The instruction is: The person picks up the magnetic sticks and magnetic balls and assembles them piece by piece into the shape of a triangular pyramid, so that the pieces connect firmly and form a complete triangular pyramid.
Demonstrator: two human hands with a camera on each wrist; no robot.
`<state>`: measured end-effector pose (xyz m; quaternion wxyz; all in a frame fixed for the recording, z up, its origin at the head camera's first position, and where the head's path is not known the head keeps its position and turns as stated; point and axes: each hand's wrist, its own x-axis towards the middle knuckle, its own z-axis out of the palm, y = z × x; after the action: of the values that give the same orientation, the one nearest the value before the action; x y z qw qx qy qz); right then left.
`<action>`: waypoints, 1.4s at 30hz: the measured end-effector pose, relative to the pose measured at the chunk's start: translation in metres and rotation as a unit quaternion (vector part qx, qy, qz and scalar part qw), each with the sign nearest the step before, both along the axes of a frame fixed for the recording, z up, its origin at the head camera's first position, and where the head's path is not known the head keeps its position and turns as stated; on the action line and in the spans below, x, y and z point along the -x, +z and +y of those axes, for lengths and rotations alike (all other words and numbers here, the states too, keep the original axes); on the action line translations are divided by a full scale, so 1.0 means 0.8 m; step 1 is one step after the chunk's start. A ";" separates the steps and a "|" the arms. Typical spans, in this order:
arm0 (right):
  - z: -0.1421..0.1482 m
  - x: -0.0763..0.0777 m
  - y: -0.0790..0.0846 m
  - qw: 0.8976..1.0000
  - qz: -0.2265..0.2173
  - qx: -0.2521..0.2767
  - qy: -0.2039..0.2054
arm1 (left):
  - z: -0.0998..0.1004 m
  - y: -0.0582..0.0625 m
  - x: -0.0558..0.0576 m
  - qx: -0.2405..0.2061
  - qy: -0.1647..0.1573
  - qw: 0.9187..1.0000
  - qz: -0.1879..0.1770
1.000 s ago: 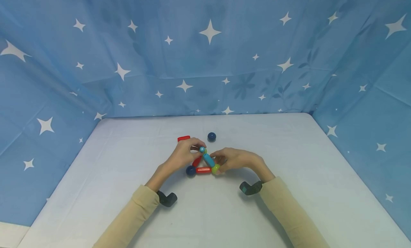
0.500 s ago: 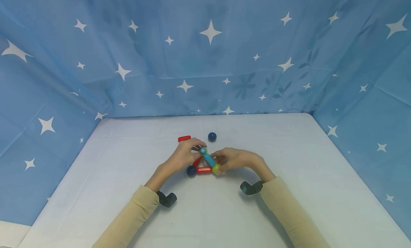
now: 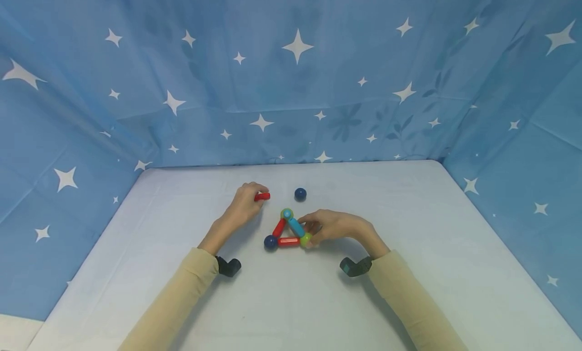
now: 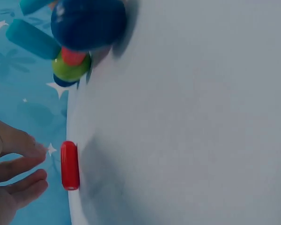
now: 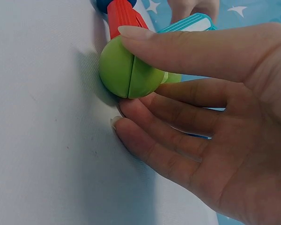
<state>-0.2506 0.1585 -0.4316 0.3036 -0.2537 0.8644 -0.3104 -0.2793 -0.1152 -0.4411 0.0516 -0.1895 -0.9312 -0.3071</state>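
Note:
A triangle of rods and balls lies on the table: two red rods (image 3: pixel 288 242), a light blue rod (image 3: pixel 297 228), a dark blue ball (image 3: pixel 271 242) and green balls. A second light blue rod (image 3: pixel 287 213) stands up from the far green ball, seen end-on. My right hand (image 3: pixel 334 224) holds the near-right green ball (image 5: pixel 129 70), thumb on top and fingers curled behind it. To the upper left, my left hand (image 3: pixel 245 204) is at a loose red rod (image 3: pixel 262 196). In the left wrist view its bent fingertips (image 4: pixel 35 150) stand just apart from that red rod (image 4: pixel 70 165).
A loose dark blue ball (image 3: pixel 300 194) sits behind the triangle. The white table (image 3: pixel 386 189) ends at a blue curtain (image 3: pixel 364 53) with white stars, at the back and both sides. Each wrist wears a black camera (image 3: pixel 356 266).
My left hand has left the upright light blue rod and moved up and left to the loose red rod. The upright rod stays standing. My right hand has kept its place.

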 end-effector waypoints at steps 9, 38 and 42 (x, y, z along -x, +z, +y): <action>-0.001 0.000 -0.004 1.000 -0.003 0.003 -0.001 | -0.012 -0.006 0.028 0.084 -0.016 0.996 -0.020; 0.000 0.000 0.001 1.000 -0.004 0.002 0.003 | -0.003 0.012 -0.040 -0.101 -0.048 0.979 -0.168; 0.000 0.000 0.002 1.000 -0.006 0.004 0.005 | -0.004 0.015 -0.057 -0.129 -0.059 0.972 -0.186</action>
<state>-0.2504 0.1581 -0.4303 0.3093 -0.2575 0.8599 -0.3140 -0.2336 -0.1188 -0.4287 -0.1169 -0.1752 -0.8643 -0.4568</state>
